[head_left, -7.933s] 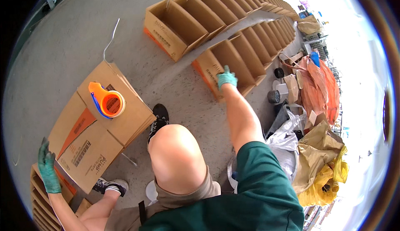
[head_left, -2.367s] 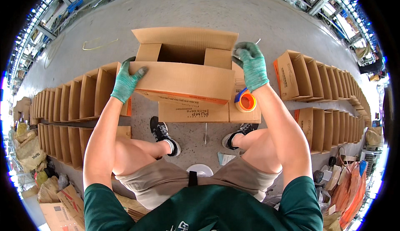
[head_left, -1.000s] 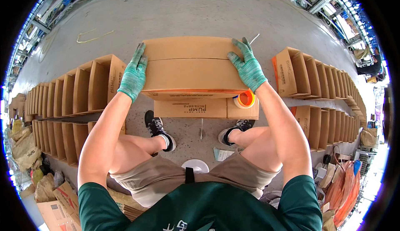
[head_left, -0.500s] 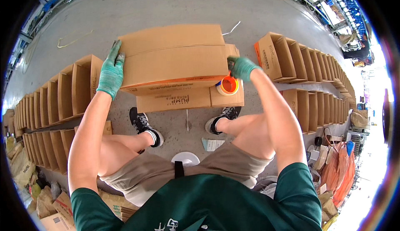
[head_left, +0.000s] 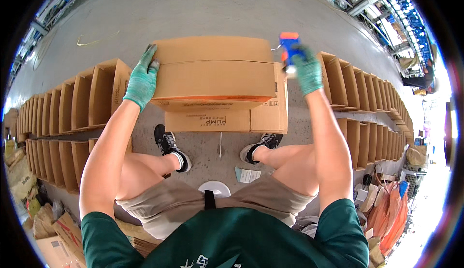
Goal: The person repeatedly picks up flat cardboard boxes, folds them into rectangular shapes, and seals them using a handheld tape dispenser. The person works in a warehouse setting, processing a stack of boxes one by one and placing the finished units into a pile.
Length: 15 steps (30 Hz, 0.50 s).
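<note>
A closed brown cardboard box (head_left: 215, 79) is in front of me, its top flaps meeting along a seam. It rests on another cardboard box or sheet (head_left: 237, 122) that sticks out at the near and right sides. My left hand (head_left: 141, 82), in a green glove, grips the box's left edge, thumb over the top and fingers along the side. Beyond the right end, my gloved right hand (head_left: 308, 70) is closed round a blue and orange tape dispenser (head_left: 290, 42), raised apart from the box. Motion blurs this hand and part of the dispenser.
Long rows of upright open cartons stand at left (head_left: 82, 96) and right (head_left: 357, 82). A white round stool or lid (head_left: 215, 188) is between my legs, with a paper leaflet (head_left: 249, 175) near my right foot. Orange bags (head_left: 389, 215) lie at the lower right.
My right hand has moved with the tape dispenser from the box's right end, outward and away from me. The left hand keeps its hold on the box's left edge. The whole view has shifted slightly.
</note>
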Tool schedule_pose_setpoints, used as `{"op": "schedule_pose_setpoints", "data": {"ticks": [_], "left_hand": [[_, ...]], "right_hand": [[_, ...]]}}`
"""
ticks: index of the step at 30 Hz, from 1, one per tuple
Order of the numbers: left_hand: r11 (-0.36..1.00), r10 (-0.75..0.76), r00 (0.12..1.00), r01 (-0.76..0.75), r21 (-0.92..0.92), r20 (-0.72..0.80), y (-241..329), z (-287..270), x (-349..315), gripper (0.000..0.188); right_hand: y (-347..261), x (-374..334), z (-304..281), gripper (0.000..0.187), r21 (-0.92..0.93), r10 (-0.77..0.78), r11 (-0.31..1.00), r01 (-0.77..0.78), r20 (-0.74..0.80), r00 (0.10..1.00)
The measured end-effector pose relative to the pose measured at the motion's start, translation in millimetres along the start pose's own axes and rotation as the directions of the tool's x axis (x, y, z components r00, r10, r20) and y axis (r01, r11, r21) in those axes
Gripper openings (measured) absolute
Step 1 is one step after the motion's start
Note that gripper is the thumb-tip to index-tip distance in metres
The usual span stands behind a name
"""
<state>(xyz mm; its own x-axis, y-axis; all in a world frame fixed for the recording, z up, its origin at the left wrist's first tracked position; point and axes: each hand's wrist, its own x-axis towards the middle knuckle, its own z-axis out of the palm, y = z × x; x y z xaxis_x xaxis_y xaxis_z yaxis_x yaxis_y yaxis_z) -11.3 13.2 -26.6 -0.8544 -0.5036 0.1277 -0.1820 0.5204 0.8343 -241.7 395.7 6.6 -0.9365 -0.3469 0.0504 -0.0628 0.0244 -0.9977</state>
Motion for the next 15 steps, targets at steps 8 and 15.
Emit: {"op": "schedule_pose_setpoints", "data": {"ticks": [8, 15], "left_hand": [[0.999, -0.022, 1.0, 0.023, -0.047, 0.016, 11, 5, 4, 0.043], [0.999, 0.004, 1.0, -0.003, -0.034, 0.021, 11, 5, -1, 0.044]], "right_hand": [[-88, 18, 59, 0.052, 0.028, -0.192, 0.978, 0.206, 0.504, 0.842], [-55, 41, 78, 0.052, -0.106, -0.005, 0.989, 0.102, 0.671, 0.741]]}}
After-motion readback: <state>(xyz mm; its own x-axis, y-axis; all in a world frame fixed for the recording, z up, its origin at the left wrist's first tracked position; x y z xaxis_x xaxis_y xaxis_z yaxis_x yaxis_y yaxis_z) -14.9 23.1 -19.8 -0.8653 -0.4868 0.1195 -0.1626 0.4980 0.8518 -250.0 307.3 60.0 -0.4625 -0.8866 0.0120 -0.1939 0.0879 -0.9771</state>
